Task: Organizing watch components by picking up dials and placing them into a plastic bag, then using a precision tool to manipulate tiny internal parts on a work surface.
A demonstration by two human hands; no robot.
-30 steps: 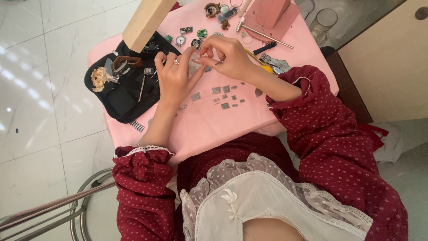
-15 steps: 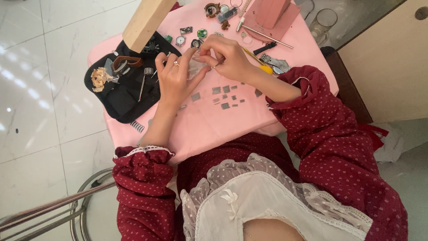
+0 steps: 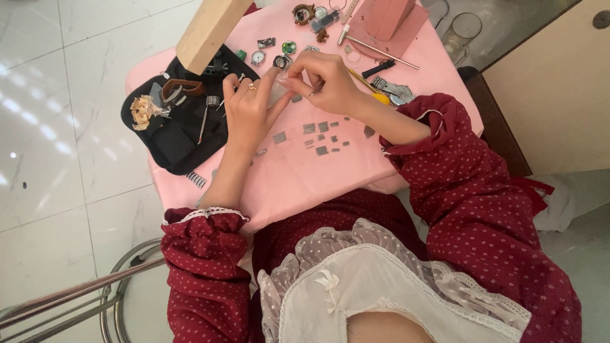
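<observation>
Both hands meet over the pink-covered table (image 3: 330, 171). Left hand (image 3: 249, 108) and right hand (image 3: 324, 79) pinch a small clear plastic packet (image 3: 279, 94) between fingertips, probably a bag; view poor. Small grey square metal pieces (image 3: 323, 134) lie just below; black fabric tool pouch (image 3: 175, 136) to the left.

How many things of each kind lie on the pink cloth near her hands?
Small grey metal squares on the pink cloth: about 10
Round watch cases: 3
Black pouch: 1
Coiled spring: 1
Wooden block: 1
Total: about 16
</observation>
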